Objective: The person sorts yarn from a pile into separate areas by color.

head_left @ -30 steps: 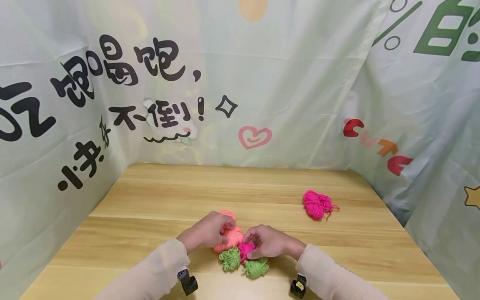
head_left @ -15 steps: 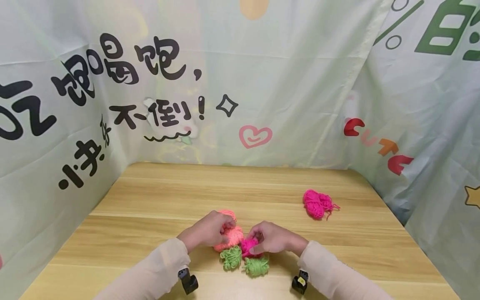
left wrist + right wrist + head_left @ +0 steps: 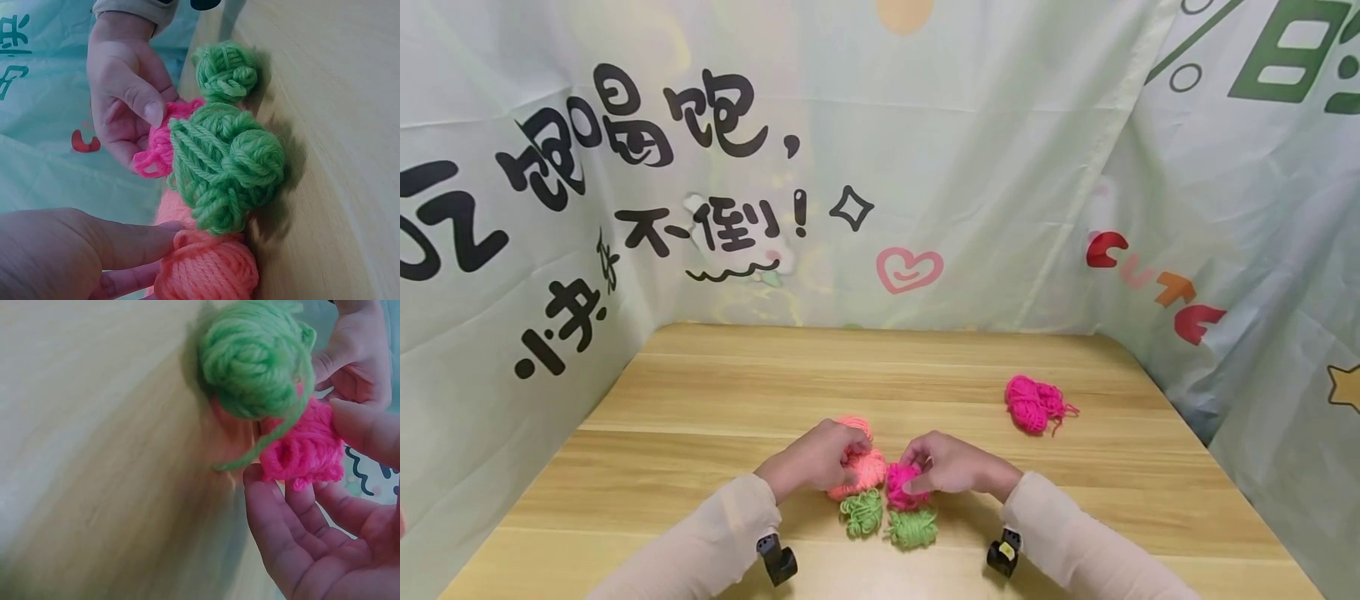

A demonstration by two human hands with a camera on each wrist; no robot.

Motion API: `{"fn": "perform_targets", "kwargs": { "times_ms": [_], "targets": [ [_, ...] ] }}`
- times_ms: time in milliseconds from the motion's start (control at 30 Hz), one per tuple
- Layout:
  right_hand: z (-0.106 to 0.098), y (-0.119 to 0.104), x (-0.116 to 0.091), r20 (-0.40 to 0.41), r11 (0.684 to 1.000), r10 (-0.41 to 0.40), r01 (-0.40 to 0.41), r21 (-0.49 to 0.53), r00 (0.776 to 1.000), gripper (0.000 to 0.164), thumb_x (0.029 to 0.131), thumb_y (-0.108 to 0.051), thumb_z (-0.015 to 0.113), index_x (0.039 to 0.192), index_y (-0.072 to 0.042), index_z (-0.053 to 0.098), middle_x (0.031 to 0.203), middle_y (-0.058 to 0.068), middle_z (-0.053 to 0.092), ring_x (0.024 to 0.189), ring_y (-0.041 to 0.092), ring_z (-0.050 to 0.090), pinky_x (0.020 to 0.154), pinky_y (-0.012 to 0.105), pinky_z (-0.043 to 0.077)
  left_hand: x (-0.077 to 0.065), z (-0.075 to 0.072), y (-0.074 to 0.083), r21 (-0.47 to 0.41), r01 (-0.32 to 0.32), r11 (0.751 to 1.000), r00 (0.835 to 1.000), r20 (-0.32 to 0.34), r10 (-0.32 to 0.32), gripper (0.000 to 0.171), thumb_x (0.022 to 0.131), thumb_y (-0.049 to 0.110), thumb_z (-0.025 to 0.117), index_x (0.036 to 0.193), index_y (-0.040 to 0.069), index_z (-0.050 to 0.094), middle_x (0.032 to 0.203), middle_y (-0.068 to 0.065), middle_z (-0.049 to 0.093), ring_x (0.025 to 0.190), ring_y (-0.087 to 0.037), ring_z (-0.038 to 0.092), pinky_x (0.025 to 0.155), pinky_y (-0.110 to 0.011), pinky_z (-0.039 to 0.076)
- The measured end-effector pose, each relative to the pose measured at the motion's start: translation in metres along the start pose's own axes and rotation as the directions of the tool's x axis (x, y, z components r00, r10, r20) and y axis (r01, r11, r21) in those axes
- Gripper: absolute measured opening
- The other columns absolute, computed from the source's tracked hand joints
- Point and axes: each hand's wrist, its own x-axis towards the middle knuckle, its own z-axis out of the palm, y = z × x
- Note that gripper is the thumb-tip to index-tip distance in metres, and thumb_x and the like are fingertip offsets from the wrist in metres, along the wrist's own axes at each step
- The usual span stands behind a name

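Note:
In the head view my left hand [image 3: 820, 457] rests with its fingers and thumb around a coral ball of yarn [image 3: 869, 470]. More coral yarn [image 3: 854, 425] shows just behind that hand. My right hand [image 3: 951, 463] pinches a small pink ball of yarn [image 3: 900, 497] between thumb and fingers, right beside the coral one. In front lie two green balls of yarn, a left one [image 3: 862, 512] and a right one [image 3: 913, 529]. The right wrist view shows the pink ball [image 3: 306, 447] between thumb and fingertips, partly hidden by green yarn [image 3: 253, 359] and its loose strand.
A larger pink ball of yarn [image 3: 1032, 406] with a loose tail lies farther back on the right of the wooden table [image 3: 737, 375]. Printed cloth [image 3: 985, 183] hangs around the table's back and sides. Small black cameras sit on both wrists.
My right hand has shifted a little away from me and to the right, bringing the small pink ball out from between the green ones. My left hand stays on the coral ball.

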Motion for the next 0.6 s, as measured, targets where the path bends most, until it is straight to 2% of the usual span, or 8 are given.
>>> {"fn": "perform_targets", "kwargs": {
  "times_ms": [167,400,600],
  "targets": [
    [-0.0031,0.0001,0.0019,0.000,1.000,0.000,0.000,0.021,1.000,0.019,0.082,-0.006,0.075,0.098,-0.002,0.065,0.085,0.007,0.060,0.076,0.020,0.058,0.066,0.034,0.052,-0.0011,-0.0011,0.0016,0.006,0.003,1.000,1.000,-0.001,-0.003,0.036,0.074,-0.001,0.078,0.108,0.003,0.068,0.089,0.002,0.064,0.075,-0.010,0.054,0.070,-0.024,0.049],
    [-0.0057,-0.0004,0.0025,0.003,0.996,0.014,-0.015,0.085,1.000,0.017,0.085,-0.003,0.072,0.099,0.001,0.064,0.088,0.010,0.060,0.074,0.022,0.062,0.067,0.041,0.057,-0.0013,-0.0008,0.0032,0.006,0.010,1.000,1.000,-0.001,-0.010,0.034,0.074,-0.001,0.078,0.107,0.003,0.068,0.087,0.003,0.062,0.074,-0.011,0.053,0.070,-0.025,0.049],
    [-0.0096,-0.0021,0.0006,-0.005,0.996,0.000,0.000,0.084,1.000,0.016,0.084,-0.001,0.071,0.098,0.002,0.064,0.088,0.011,0.060,0.074,0.022,0.061,0.066,0.041,0.057,-0.0003,-0.0003,0.0028,0.008,0.001,1.000,1.000,0.003,-0.001,0.035,0.074,-0.001,0.078,0.107,0.002,0.068,0.086,0.004,0.061,0.074,-0.010,0.052,0.070,-0.025,0.048]
  ]
}}
